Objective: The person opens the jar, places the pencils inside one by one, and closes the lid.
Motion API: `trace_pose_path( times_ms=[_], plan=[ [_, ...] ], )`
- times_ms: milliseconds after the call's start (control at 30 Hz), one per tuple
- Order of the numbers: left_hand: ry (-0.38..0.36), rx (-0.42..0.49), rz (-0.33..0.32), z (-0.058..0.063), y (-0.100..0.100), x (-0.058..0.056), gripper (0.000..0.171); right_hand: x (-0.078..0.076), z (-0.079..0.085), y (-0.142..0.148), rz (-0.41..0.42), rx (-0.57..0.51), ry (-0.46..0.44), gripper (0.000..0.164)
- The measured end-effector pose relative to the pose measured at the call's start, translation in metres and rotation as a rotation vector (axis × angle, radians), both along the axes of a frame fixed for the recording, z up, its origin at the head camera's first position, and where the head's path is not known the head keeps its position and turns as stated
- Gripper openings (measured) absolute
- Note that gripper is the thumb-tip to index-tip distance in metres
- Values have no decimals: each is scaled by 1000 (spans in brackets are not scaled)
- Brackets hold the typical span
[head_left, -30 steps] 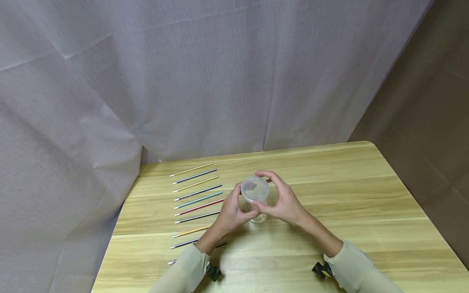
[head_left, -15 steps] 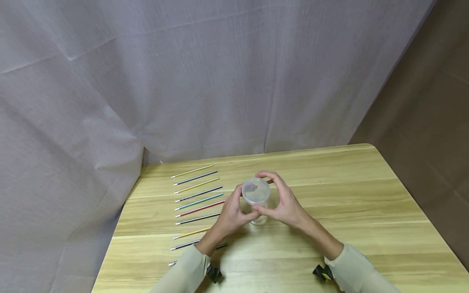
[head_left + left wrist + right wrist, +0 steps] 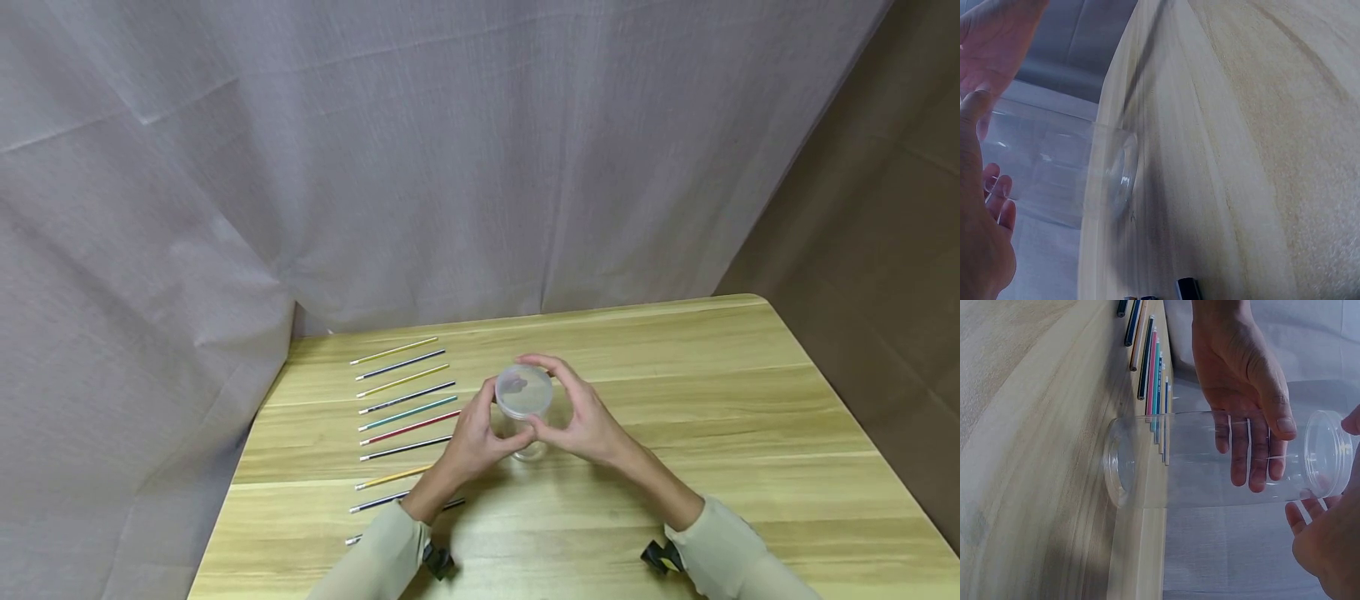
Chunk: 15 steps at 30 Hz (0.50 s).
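A clear cylindrical jar (image 3: 1197, 487) stands upright at the middle of the table, its base at the wood. Its round, translucent lid (image 3: 524, 390) sits on top. My left hand (image 3: 474, 437) grips the jar's body, thumb on the near side; in the right wrist view its fingers (image 3: 1241, 450) show through the clear wall. My right hand (image 3: 585, 421) grips the lid's rim, thumb at the near edge and fingers round the far edge. In the left wrist view the lid lies out of frame, and only the jar's lower part and base (image 3: 1124, 175) show.
Several pencils lie in a slanted column left of the jar, among them a green pencil (image 3: 408, 413) and a red pencil (image 3: 408, 427). My left forearm covers parts of the nearest ones. A grey curtain (image 3: 420, 167) hangs behind the wooden table (image 3: 712, 400).
On the lid, my right fingers have shifted left along the far edge and my thumb right along the near edge. My left hand and the jar stay in place.
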State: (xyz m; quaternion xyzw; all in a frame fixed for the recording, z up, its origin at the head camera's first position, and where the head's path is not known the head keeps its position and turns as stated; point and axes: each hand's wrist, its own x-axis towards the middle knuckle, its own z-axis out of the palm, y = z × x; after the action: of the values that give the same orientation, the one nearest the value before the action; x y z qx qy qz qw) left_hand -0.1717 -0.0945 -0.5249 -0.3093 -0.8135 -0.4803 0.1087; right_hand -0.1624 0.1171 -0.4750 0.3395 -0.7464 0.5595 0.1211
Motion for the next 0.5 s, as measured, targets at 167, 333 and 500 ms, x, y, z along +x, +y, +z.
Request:
trace_pose_path(
  times_ms=[167, 333, 500],
  plan=[
    [-25, 3, -3, 0, 0, 1, 82, -1, -1, 0, -8, -8, 16, 86],
    [-32, -2, -1, -1, -1, 0, 82, -1, -1, 0, -81, -1, 28, 90],
    [-47, -3, -8, 0, -2, 0, 82, 0, 0, 0, -111, 9, 14, 90]
  ],
)
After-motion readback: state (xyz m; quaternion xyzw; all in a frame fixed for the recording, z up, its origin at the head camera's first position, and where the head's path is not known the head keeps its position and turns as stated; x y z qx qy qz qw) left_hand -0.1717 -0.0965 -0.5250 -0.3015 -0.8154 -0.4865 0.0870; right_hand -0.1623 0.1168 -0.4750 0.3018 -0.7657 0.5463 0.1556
